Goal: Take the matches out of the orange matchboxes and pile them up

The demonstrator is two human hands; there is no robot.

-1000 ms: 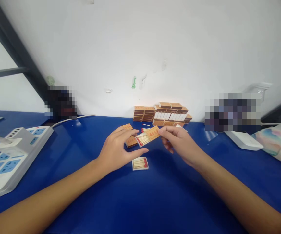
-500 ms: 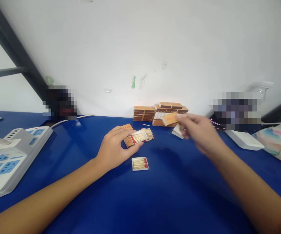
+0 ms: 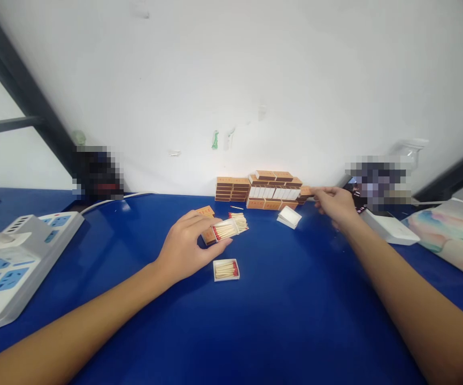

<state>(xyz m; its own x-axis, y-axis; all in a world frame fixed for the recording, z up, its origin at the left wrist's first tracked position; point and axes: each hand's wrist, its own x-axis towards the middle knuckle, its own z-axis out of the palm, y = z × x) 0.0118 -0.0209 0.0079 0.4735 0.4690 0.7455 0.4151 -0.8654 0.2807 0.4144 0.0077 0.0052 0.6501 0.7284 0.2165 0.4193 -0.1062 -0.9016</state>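
My left hand [image 3: 181, 240] grips a matchbox [image 3: 208, 236] between thumb and fingers; its white tray is slid partly out, showing red-headed matches. Just behind it lies a heap of loose matches [image 3: 239, 221]. Closer to me, a separate white tray [image 3: 226, 277] of matches rests on the table. My right hand [image 3: 339, 206] pinches another matchbox [image 3: 306, 191] at the right end of the stacked matchboxes [image 3: 271, 204] by the wall. Whether that box still bears on my fingers or stands on its own support is hard to see.
A second matchbox stack [image 3: 231, 190] stands to the left, with a single match [image 3: 237, 207] before it. Small white trays [image 3: 290, 216] lie in front of the stacks. A power strip [image 3: 26, 275] is at left; a white box [image 3: 390, 227] and a colourful packet [image 3: 444, 230] sit right.
My right hand has carried its matchbox rightward, from in front of the stack to the stack's right end. My left hand keeps its hold on the partly open matchbox.
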